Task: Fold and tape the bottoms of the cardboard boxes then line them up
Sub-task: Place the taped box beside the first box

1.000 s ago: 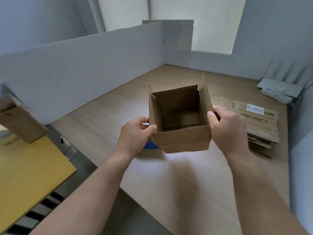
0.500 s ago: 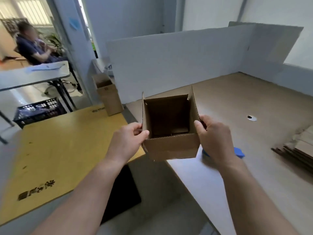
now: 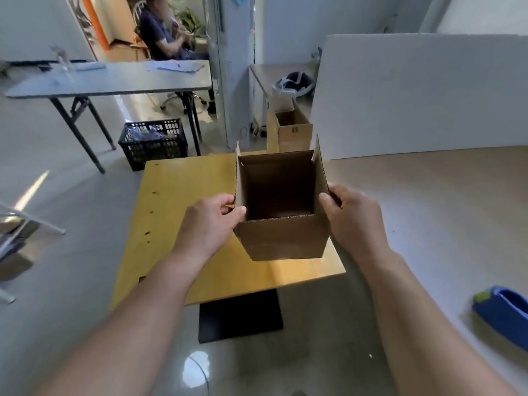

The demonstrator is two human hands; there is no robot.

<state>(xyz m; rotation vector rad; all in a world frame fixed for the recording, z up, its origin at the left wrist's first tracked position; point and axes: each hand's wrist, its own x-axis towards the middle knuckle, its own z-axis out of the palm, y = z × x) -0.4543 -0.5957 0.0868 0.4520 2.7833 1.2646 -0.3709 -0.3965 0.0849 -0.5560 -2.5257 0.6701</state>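
I hold a small brown cardboard box (image 3: 281, 237) upright in the air, its top flaps standing open and its dark inside showing. My left hand (image 3: 213, 221) grips the box's left wall, thumb on the rim. My right hand (image 3: 350, 221) grips the right wall the same way. The box hangs over the near right part of a yellow table (image 3: 183, 224). A blue tape dispenser (image 3: 504, 315) lies on the pale wooden worktable (image 3: 428, 210) at the lower right. The box's underside is hidden.
Another open cardboard box (image 3: 293, 132) stands beyond the yellow table, beside a white partition board (image 3: 414, 92). A black crate (image 3: 154, 142) sits on the floor under a grey folding table (image 3: 108, 80). A seated person (image 3: 165, 38) is in the far room.
My view has swung left, from the wooden worktable to the yellow table. Both hands carried the box leftward with the same grip, and it now hangs over the yellow table.
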